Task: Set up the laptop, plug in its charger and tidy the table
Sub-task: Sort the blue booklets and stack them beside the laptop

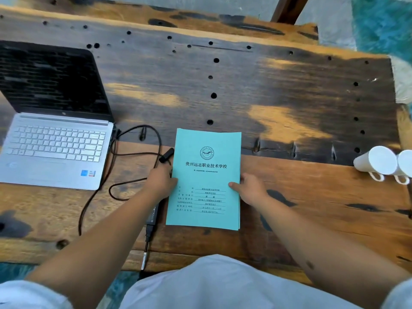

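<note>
Two bare hands hold a stack of green papers [206, 177] that lies flat on the wooden worktop [301, 108]. The left hand [161, 182] is on the left edge of the stack, with its fingers curled around that edge. The right hand [249, 188] is on the right edge. Its thumb lies on top of the front page and its fingers are tucked at the side. So the grip of each hand is closed on the papers.

The front page has a round badge and lines of dark print.

The laptop [55, 130] sits open at the left side of the worktop, well apart from the papers. Its screen is dark and its keys are white.

A black charger cable [136, 152] runs from the laptop's right side and loops over the wood between the laptop and the papers. The black charger brick [153, 214] lies just beside the left edge of the papers, partly under the left arm.

Two white cups [383, 163] lie on their sides at the far right edge of the worktop.
</note>
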The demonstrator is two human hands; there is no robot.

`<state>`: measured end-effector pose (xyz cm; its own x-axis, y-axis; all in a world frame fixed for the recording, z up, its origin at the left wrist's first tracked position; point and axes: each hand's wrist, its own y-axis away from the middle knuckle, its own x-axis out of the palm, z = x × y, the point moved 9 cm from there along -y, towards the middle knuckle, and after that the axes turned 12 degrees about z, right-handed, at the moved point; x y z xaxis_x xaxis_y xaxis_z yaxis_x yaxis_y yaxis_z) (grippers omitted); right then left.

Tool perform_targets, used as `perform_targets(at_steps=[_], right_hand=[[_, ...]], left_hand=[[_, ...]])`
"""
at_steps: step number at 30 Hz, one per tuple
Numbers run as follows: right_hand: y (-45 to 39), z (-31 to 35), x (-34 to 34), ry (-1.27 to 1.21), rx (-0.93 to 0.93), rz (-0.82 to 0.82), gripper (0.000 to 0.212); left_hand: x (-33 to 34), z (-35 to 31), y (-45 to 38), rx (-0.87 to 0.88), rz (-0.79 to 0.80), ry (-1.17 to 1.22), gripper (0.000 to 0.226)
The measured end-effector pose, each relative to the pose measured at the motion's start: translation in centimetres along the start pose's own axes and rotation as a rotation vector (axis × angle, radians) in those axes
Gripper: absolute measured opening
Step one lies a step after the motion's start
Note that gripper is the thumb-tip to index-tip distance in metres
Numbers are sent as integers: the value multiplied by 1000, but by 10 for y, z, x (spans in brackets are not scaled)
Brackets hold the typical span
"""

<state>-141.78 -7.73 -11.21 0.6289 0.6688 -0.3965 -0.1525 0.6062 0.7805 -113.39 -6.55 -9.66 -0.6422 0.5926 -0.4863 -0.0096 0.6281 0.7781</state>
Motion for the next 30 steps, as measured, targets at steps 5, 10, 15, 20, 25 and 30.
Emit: perform_targets(at_steps=[5,10,15,20,25,30], right_hand=[[10,-11,1,166,66,-12,39],[28,-20,7,267,12,-26,82],[56,-12,2,597,-54,-131,105],[88,-4,1,660,-98,-203,109],[118,-13,-2,657,-85,-273,113],[138,-23,-4,673,-79,-291,115]], left_hand=[[13,3,16,56,10,77,47],[21,-13,42,96,-77,-256,74],[26,-39,77,101,-176,-589,92],[30,-55,109,140,-231,-610,93],[35,-54,145,178,-277,-594,94],[35,-52,168,199,-298,-596,94]])
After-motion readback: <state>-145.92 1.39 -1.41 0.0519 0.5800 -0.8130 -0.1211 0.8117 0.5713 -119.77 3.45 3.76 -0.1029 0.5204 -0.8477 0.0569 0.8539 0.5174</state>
